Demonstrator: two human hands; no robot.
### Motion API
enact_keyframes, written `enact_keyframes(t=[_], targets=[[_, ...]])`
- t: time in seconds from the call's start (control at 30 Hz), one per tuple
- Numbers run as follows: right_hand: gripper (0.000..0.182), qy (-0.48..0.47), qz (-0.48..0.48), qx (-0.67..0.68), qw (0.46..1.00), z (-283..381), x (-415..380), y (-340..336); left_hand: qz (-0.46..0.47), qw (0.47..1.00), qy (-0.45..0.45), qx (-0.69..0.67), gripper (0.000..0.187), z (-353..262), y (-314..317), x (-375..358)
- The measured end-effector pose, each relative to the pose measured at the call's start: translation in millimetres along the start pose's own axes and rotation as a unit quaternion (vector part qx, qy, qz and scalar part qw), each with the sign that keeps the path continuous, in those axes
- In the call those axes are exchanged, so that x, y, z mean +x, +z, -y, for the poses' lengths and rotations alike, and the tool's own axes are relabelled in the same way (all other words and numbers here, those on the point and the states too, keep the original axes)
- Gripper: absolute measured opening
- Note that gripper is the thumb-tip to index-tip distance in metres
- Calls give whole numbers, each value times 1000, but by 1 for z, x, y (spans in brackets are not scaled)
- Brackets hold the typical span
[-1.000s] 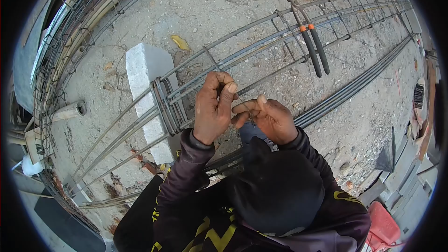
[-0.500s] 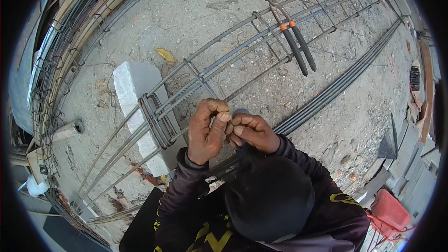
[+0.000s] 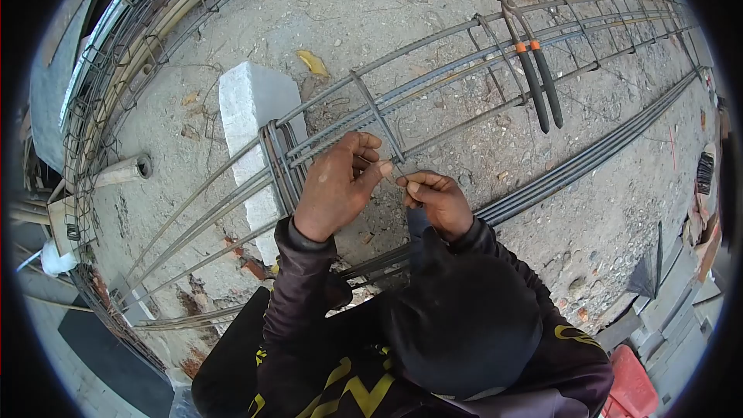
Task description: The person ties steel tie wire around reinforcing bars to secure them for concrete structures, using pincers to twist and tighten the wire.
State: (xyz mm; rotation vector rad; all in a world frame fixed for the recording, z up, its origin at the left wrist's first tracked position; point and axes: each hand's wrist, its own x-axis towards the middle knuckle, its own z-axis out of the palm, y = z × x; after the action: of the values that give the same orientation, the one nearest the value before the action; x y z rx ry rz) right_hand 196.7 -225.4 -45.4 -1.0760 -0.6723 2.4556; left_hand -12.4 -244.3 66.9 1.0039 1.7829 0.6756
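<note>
My left hand (image 3: 337, 186) is over the near bar of a long rebar cage (image 3: 441, 138), beside a stirrup (image 3: 377, 116). Its fingers are curled, with the thumb pressed toward them; anything between them is too small to make out. Just right of it, my right hand (image 3: 441, 203) pinches what looks like a thin tie wire (image 3: 399, 181) close to the stirrup's lower corner. Across the cage, farther right, lie pincers (image 3: 534, 62) with black and orange handles. A bunch of stirrups (image 3: 280, 161) is gathered round the bars left of my left hand.
A pale concrete block (image 3: 251, 108) lies under the cage's left part. Several loose rebars (image 3: 573, 151) run along the ground at right. More cages (image 3: 128, 46) stand at upper left, near a pipe (image 3: 120, 173). A red wheelbarrow (image 3: 631, 383) is at lower right.
My hands have moved apart. The left hand has come up to the bar by the stirrup, and the right hand has shifted right. The view has shifted, so the cage and pincers appear farther right.
</note>
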Motion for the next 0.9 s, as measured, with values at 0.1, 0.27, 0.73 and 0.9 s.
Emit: enact_keyframes(t=[0.1,0.27,0.73,0.9], targets=[[20,-26,5,-19,999,3,2,5,15,999,-9,51,44,-1,5,0],[17,-67,-12,-50,996,14,4,17,-24,998,28,55,47,8,20,2],[12,-103,-20,-66,992,13,12,19,-156,984,54,63,37,9,45,3],[10,-92,-32,-22,995,16,12,22,-157,986,34,42,38,6,47,2]])
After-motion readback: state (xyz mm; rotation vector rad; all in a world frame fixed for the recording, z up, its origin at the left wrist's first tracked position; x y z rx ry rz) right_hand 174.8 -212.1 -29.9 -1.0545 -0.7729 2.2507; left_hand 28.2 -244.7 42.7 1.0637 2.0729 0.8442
